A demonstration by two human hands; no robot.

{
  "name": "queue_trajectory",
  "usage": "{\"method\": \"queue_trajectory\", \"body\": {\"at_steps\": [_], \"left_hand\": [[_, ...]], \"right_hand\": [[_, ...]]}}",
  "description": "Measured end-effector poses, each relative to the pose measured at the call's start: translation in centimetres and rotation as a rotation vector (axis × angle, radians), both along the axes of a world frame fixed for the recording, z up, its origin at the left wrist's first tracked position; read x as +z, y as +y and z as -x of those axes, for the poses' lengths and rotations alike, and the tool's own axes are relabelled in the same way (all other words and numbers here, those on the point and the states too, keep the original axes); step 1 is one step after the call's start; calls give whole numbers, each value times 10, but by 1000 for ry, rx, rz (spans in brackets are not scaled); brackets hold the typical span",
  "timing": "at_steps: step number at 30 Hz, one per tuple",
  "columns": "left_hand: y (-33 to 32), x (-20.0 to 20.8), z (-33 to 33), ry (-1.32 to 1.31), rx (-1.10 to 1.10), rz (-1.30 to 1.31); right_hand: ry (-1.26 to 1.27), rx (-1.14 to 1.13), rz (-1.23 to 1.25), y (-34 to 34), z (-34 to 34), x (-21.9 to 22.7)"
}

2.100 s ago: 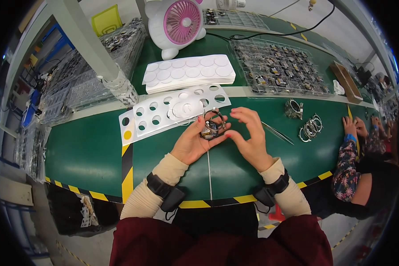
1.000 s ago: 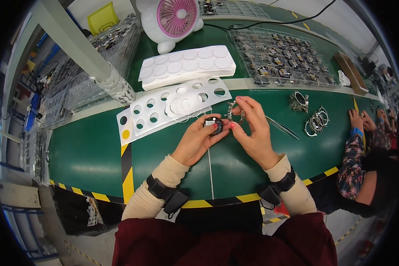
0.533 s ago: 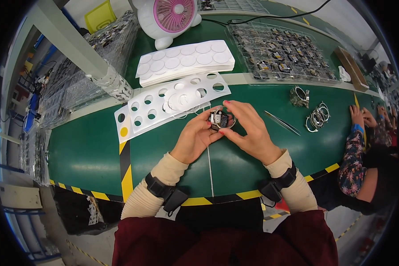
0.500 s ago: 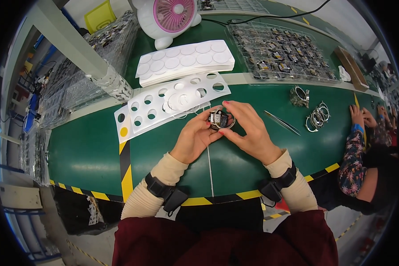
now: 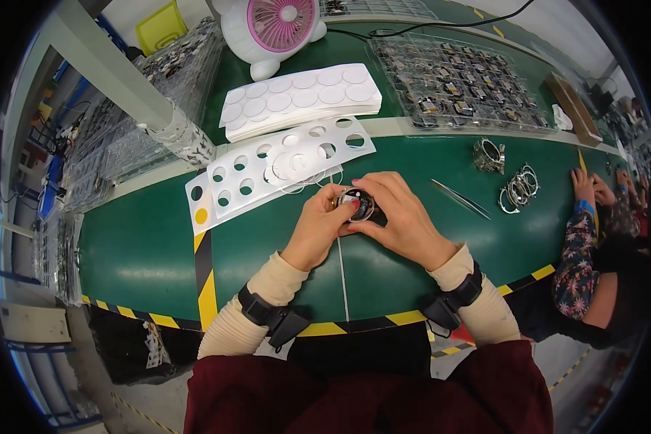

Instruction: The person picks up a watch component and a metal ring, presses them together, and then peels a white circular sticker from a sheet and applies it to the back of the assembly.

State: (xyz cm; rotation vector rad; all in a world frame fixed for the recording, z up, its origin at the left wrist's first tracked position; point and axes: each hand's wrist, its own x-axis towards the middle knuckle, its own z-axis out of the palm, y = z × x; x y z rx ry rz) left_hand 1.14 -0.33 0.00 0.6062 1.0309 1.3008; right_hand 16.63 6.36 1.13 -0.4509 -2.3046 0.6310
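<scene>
Above the middle of the green table, both my hands are closed round a round watch case (image 5: pixel 364 208) with a dark electronic module inside its metal rim. My left hand (image 5: pixel 315 230) grips its left side, and the thumb presses on the module's top. From the right, the fingers and thumb of my right hand (image 5: pixel 406 223) hold the rim. Fingers cover much of the case. Just beyond it lies a white die-cut sheet (image 5: pixel 233 158) with round holes, and peeled rings on it. To the right rest metal tweezers (image 5: pixel 461 199).
Silver metal watch cases (image 5: pixel 518 189) lie right of the tweezers, below another small stack (image 5: pixel 489 156). Farther back are a pile of round-label sheets (image 5: pixel 300 101), a clear tray of modules (image 5: pixel 463 83) and a pink-and-white fan (image 5: pixel 282 25). A co-worker's hands (image 5: pixel 589 189) rest at the far right.
The module now sits down inside the round case, where before it stood tilted up between my hands. My left thumb has come over onto it, and my right hand has closed in.
</scene>
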Motion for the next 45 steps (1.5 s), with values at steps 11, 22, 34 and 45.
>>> {"method": "queue_trajectory", "body": {"at_steps": [11, 22, 34, 45], "left_hand": [[0, 5, 2, -15, 7, 65], [4, 10, 11, -330, -133, 51], [0, 7, 3, -59, -56, 3], [-1, 8, 2, -10, -46, 5]], "right_hand": [[8, 0, 51, -4, 2, 0], [8, -45, 123, -4, 4, -2], [1, -48, 99, -3, 2, -3], [-13, -11, 189, -4, 1, -3]]}}
